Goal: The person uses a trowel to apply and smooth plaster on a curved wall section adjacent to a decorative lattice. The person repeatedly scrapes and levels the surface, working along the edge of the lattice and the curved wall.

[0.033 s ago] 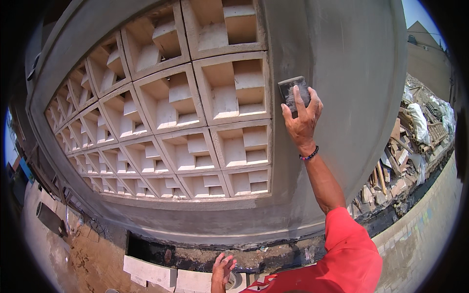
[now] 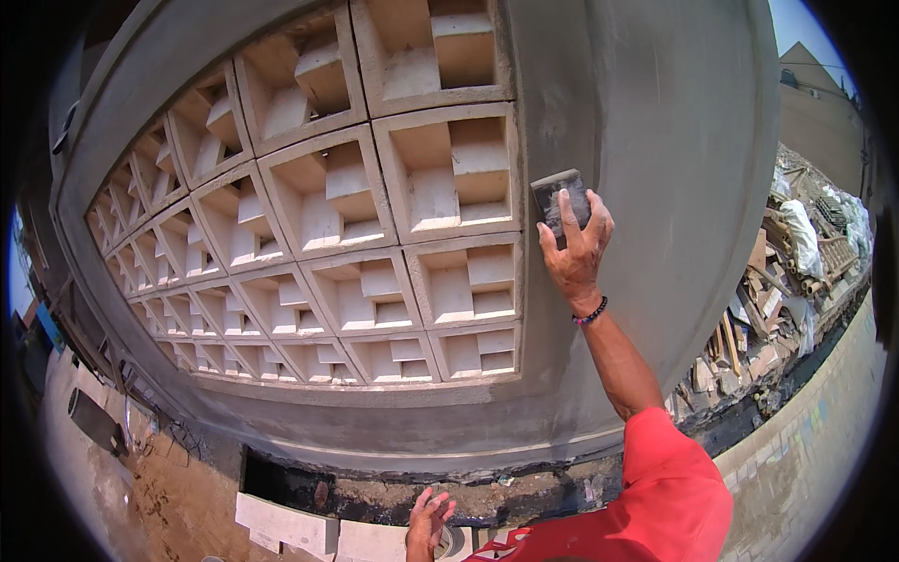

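My right hand (image 2: 581,258) grips a dark rectangular rubbing block (image 2: 548,199) with a paler upper edge. The block lies flat against the grey plastered wall (image 2: 679,206), just right of the pale breeze blocks (image 2: 440,169). A dark beaded bracelet (image 2: 591,311) circles that wrist. Low down in the picture, my left hand (image 2: 428,525) hangs empty with its fingers apart. Close beside it, partly covered, is a round container (image 2: 457,541).
Below the wall runs a trench (image 2: 290,482) with dark, wet-looking edges. Pale slabs (image 2: 286,525) lie along its near side. Rubble and timber (image 2: 749,323) are heaped at the right, by a paved strip (image 2: 787,468). A dark cylinder (image 2: 96,421) lies at the left.
My right hand and the block have slid a little way down the wall. The left hand has barely shifted.
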Demonstrator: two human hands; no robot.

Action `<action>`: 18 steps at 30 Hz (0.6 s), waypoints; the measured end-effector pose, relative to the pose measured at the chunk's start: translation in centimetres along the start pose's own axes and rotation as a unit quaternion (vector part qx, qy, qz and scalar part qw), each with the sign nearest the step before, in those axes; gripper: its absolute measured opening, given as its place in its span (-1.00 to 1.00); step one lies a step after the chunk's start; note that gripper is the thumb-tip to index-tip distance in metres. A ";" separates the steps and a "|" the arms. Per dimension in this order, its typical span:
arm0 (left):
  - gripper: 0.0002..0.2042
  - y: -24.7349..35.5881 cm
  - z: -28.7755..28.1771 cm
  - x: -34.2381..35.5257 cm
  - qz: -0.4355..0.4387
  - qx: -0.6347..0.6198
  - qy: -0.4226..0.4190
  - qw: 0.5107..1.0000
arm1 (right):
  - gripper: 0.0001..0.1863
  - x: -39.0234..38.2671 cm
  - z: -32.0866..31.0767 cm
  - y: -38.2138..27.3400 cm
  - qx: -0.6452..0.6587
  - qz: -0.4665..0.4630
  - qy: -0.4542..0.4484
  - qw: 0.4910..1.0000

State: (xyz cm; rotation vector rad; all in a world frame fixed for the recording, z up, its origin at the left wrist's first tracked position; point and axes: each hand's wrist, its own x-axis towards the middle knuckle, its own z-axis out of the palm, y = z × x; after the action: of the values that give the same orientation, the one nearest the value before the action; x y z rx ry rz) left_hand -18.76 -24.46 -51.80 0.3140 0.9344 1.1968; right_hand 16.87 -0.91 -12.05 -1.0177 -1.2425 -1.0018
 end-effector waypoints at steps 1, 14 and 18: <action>-0.27 -0.2 -0.2 0.1 -0.001 0.006 -0.010 1.000 | -0.34 -1.5 0.1 0.4 0.004 -0.010 -0.009 1.000; -0.35 -0.6 0.5 2.8 -0.033 0.042 0.008 0.999 | -0.52 37.5 2.8 -0.9 -0.029 -0.129 0.096 0.987; -0.36 -1.8 2.6 3.7 -0.043 0.041 -0.032 0.998 | -0.50 34.8 3.3 1.7 -0.078 -0.173 0.099 0.977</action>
State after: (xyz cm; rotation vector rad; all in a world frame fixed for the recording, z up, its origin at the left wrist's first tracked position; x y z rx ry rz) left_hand -15.45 -21.19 -53.05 0.3725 0.9340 1.0655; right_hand 19.92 1.35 22.73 -0.8104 -1.2121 -1.4527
